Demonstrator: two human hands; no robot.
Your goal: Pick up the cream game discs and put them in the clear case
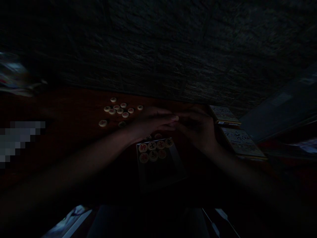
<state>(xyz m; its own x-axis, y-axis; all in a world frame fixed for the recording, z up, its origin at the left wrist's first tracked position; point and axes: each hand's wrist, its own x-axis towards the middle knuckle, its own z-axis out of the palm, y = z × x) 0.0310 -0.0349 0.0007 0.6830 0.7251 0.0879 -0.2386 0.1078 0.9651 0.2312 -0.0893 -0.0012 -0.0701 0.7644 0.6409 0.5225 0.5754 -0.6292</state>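
Note:
Above the box, my left hand and my right hand meet at the fingertips. Between them shows the pale edge of a Chinese chess piece, pinched by the fingers of both hands; its face is hidden. Below lies a small open box, its far part lined with several round pieces in two rows, marked in red or black characters. Two more pieces lie just beyond its far edge, partly in shadow. Darkness hides much of my right hand's fingers.
Loose pieces lie scattered on the reddish-brown table at the left. To the right are two flat printed boxes, one farther and one nearer. A stone-textured wall rises behind the table.

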